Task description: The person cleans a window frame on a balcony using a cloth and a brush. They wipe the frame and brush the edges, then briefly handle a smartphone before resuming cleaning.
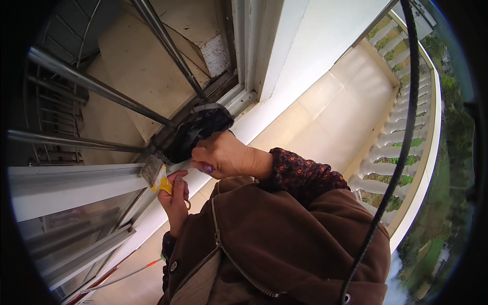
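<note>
left hand (176,202) grips a flat paintbrush (157,176), right hand (222,154) black fabric (195,133). step: apparently sill (244,103) cleaning; next stroke calls for steady bristle contact.

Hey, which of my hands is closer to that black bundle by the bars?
Your right hand: it overlaps the lower edge of the black bundle in this view. Your left hand is apart from it, lower and left in the picture, holding the brush.
</note>
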A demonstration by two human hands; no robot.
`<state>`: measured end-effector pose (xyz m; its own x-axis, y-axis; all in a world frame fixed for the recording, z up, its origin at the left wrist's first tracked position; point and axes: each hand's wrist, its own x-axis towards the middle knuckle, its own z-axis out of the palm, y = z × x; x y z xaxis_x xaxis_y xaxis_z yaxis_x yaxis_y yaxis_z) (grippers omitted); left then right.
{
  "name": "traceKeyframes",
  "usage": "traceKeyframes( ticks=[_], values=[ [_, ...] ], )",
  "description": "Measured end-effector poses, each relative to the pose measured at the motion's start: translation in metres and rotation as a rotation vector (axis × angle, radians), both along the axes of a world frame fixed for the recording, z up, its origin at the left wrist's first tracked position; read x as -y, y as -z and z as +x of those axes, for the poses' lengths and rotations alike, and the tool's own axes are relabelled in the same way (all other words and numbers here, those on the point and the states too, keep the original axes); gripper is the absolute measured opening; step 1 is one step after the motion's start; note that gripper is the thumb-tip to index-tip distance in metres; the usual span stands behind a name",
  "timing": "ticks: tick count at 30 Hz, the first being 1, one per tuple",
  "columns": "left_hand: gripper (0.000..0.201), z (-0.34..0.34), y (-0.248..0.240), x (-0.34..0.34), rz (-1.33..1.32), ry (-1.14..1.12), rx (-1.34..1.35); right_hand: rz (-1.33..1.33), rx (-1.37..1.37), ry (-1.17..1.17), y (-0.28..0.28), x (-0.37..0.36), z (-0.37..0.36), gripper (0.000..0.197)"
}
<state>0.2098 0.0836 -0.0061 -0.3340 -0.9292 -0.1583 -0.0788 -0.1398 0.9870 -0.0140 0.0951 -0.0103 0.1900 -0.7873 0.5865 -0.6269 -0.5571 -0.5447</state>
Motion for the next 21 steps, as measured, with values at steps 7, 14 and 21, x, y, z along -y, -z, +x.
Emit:
traceKeyframes(
  ticks=[7,14,21],
  values=[
    [0.020,-0.002,0.002,-0.001,0.049,0.018,0.010,-0.180,-0.072,0.048,-0.034,-0.007,-0.040,0.021],
    [0.019,-0.019,-0.001,0.002,0.080,0.080,0.000,-0.117,0.108,-0.215,0.000,-0.005,-0.013,0.019],
    [0.020,-0.009,0.001,0.002,0.036,0.051,0.050,-0.081,-0.100,0.248,0.016,0.011,-0.063,0.026]
  ],
)
